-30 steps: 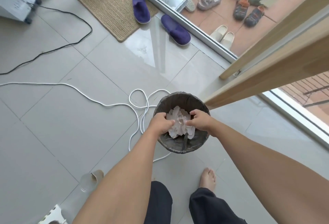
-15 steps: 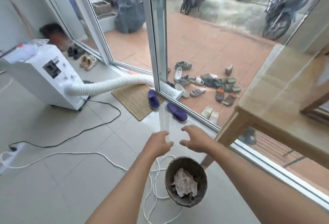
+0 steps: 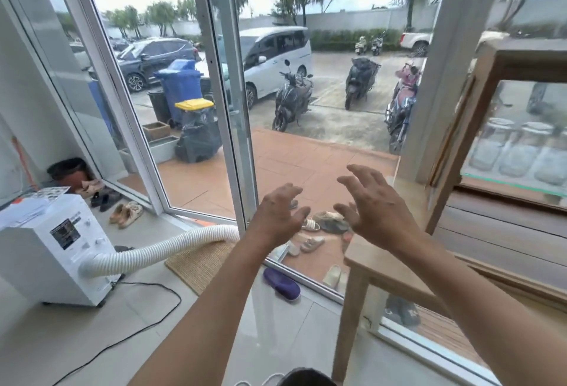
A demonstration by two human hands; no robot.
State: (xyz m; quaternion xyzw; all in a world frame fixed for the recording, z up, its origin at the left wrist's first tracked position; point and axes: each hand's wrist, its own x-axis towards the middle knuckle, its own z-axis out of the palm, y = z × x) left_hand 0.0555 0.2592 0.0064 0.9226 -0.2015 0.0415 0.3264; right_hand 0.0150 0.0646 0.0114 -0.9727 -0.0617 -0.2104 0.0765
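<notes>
Two empty grips, left hand and right hand, fingers splayed, near wooden table.

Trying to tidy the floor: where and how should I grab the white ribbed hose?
Take the white ribbed hose mid-span, left hand wrapping it from above. It is a round tube running low between the white unit and the door frame, so both ends look anchored and only the middle likely gives; the ribs should resist slipping.

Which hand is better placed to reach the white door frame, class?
Left. The left hand hovers open right beside the white door frame; the right hand, also open, is farther off, nearer the wooden table.
</notes>
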